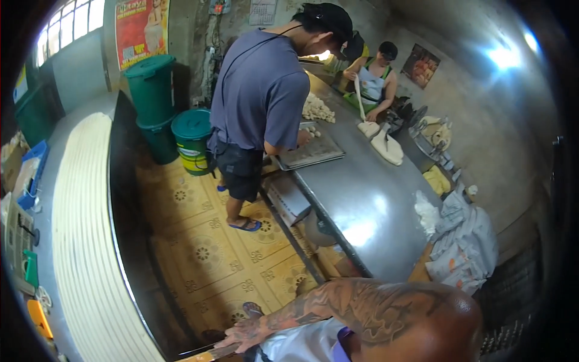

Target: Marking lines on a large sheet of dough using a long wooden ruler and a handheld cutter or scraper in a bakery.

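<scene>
My tattooed right arm reaches in from the lower right. At the lower edge my right hand (242, 335) closes over the end of a narrow wooden stick (208, 355), partly cut off by the picture's edge. It is beside the near edge of the left-hand worktable (99, 104). A long sheet of pale dough (90, 229), cut lengthwise into several narrow parallel strips, lies on that table. My left hand is out of view.
Across the tiled floor (205, 253), a person in a grey shirt (259, 90) handles small dough pieces above a tray (310, 154) on a metal table (344, 193). Another person (374, 84) lifts dough farther back. Green bins (151, 90) stand behind; sacks (464, 241) lie right.
</scene>
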A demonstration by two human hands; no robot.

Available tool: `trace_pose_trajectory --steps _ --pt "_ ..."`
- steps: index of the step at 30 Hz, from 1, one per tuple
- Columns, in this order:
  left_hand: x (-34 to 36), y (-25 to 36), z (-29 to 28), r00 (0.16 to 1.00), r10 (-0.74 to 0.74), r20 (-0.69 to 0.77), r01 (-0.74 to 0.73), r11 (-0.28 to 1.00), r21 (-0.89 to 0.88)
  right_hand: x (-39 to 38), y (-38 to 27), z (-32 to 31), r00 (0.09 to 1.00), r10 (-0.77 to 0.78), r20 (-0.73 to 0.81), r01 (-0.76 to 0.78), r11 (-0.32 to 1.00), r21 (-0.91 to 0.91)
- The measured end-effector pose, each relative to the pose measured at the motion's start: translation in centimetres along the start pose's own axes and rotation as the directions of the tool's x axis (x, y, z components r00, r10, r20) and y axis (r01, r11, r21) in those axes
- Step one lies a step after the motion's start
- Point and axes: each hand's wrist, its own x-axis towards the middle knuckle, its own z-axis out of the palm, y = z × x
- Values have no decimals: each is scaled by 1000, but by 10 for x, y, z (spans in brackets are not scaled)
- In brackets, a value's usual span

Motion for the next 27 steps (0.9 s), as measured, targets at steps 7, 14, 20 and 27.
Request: trace_pose_trajectory --steps 7,14,20,27 --pt "31 -24 23 915 203 -349 -304 915 -265 -4 1 -23 998 45 -43 -42 997 63" --pt "35 -4 -14 887 445 122 -378 853 -360 15 -23 -18 989 92 120 -113 977 181" --pt "5 16 -85 994 100 -49 -110 948 -298 8 -21 -60 996 68 -62 -60 991 121" --pt "-30 14 -98 886 -375 274 405 912 -62 42 -13 -33 998 46 52 -48 998 41"
